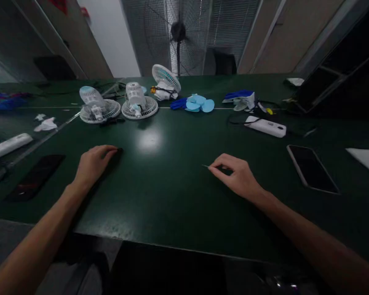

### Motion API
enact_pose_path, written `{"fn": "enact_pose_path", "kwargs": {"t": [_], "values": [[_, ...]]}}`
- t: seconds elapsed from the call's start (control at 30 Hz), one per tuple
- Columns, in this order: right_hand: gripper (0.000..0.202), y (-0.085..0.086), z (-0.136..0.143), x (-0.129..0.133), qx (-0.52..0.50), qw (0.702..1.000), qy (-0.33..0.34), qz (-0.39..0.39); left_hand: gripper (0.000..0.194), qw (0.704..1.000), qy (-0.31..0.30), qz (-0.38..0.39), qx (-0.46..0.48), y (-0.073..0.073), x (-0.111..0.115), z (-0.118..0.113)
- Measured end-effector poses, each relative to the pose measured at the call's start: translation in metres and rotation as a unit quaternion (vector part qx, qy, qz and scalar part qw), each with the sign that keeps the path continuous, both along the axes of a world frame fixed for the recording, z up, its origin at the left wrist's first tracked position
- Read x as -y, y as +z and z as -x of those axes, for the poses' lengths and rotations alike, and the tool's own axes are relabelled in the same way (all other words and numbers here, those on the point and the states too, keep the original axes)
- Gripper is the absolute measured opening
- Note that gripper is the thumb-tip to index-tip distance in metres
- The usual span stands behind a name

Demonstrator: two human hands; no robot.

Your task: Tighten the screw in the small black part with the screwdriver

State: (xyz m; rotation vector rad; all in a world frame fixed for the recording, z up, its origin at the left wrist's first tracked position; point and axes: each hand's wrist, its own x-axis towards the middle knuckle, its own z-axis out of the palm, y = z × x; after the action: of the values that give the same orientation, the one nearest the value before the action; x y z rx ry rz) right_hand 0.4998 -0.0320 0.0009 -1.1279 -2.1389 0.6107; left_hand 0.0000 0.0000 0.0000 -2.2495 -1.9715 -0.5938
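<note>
On the left side of the green table (172, 196), my left hand (95, 163) rests with its fingertips pinched on a small dark piece (119, 150), too small to make out. Right of the middle, my right hand (233, 173) pinches a thin, light-coloured pin-like piece (205, 166) between thumb and fingers; its tip points left. The two hands are well apart, with bare tabletop between them.
White fan parts (140, 107) and a light-blue fan blade (199, 103) lie toward the back. A white power strip (266, 126) and a phone (313, 169) are at the right. At the left are a dark flat object (37, 176) and another white strip (9, 146).
</note>
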Motion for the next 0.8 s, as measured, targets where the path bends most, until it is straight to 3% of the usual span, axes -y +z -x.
{"fn": "enact_pose_path", "kwargs": {"t": [0.27, 0.57, 0.8], "values": [[0.008, -0.0027, -0.0008, -0.0015, 0.005, 1.0, 0.004, -0.008, 0.034, 1.0, -0.013, 0.014, 0.008, 0.001, -0.0019, 0.0017], [0.011, -0.0031, -0.0013, -0.001, 0.005, 1.0, 0.009, -0.004, 0.041, 0.995, 0.038, 0.041, 0.077, -0.0004, 0.0011, -0.0037], [0.012, -0.0017, -0.0001, -0.0006, 0.009, 1.0, 0.008, -0.006, 0.047, 0.998, -0.014, 0.038, 0.051, -0.0045, -0.0059, 0.0043]]}}
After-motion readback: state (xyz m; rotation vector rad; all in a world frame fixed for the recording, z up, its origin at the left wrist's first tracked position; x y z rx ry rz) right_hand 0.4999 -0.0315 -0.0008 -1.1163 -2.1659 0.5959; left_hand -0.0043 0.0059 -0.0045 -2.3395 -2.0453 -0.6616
